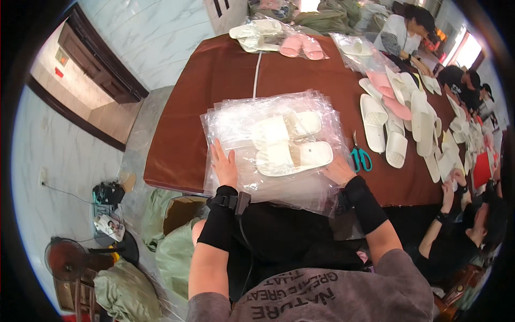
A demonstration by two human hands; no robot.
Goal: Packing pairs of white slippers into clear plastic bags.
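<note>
A pair of cream-white slippers (pixel 314 155) lies side by side in front of me, on or inside a clear plastic bag at the top of a stack of clear bags (pixel 230 121). My left hand (pixel 224 165) rests on the left part of the bags, fingers spread and holding nothing. At the near slipper's right end is my right hand (pixel 339 170), fingers stretched out against the slipper and the film; glare hides whether it is under the plastic. Just right of it lie scissors with teal handles (pixel 361 160).
Loose white slippers (pixel 373 123) and pink slippers (pixel 397 107) crowd the brown table (pixel 182 123) at right. Bagged white slippers (pixel 257 32) and pink ones (pixel 301 47) lie at the far edge. Co-workers sit along the right. A fan (pixel 67 258) and green sacks (pixel 126 292) stand lower left.
</note>
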